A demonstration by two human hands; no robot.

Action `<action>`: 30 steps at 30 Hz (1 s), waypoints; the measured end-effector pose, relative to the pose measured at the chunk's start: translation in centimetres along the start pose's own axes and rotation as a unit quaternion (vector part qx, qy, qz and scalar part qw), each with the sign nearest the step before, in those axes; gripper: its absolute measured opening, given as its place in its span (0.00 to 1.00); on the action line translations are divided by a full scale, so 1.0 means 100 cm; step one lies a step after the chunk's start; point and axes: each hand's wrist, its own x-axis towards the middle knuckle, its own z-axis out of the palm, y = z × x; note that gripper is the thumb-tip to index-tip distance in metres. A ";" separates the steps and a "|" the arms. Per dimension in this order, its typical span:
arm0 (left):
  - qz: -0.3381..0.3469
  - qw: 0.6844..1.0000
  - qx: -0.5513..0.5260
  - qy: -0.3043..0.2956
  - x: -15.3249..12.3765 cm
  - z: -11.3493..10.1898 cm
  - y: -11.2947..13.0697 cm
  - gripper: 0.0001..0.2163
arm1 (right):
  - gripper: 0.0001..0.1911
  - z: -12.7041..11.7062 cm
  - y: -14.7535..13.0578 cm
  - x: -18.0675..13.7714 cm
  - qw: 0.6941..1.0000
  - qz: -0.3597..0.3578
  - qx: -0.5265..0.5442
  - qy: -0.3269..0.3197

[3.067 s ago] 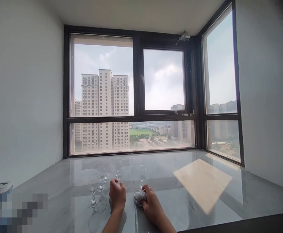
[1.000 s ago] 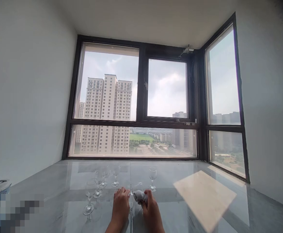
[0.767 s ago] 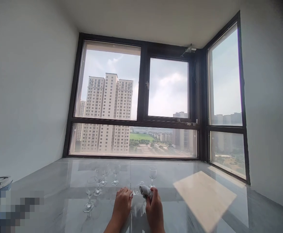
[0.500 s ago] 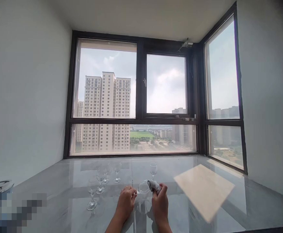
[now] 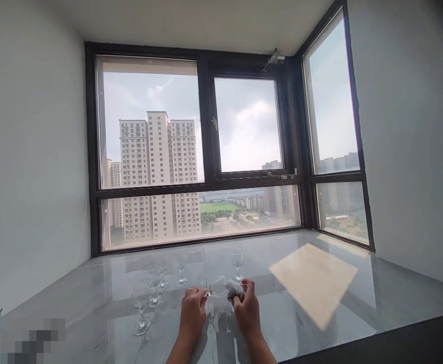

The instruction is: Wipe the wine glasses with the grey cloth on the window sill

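Fingers of the left hand (image 5: 193, 309) are gripping a stemmed wine glass (image 5: 218, 288) held sideways; right hand (image 5: 247, 309) is pinching a white cloth (image 5: 235, 289) against its bowl. Glass is hovering just above the marble sill (image 5: 320, 303), four more wine glasses (image 5: 157, 283) standing at ten o'clock and one glass (image 5: 237, 263) at twelve.

We see only our own two forearms and hands, entering from bottom edge. Left hand (image 5: 193, 312) bare: no glove, ring or watch visible. Right hand (image 5: 247, 312) likewise bare. Forearms uncovered up to frame edge, no sleeve or cuff in view. Nails too small to judge. Rest of our body out of frame
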 end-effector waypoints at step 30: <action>-0.055 0.998 0.014 -0.005 0.001 0.006 -0.001 0.12 | 0.17 -0.010 -0.006 0.003 0.996 0.034 -0.047 0.068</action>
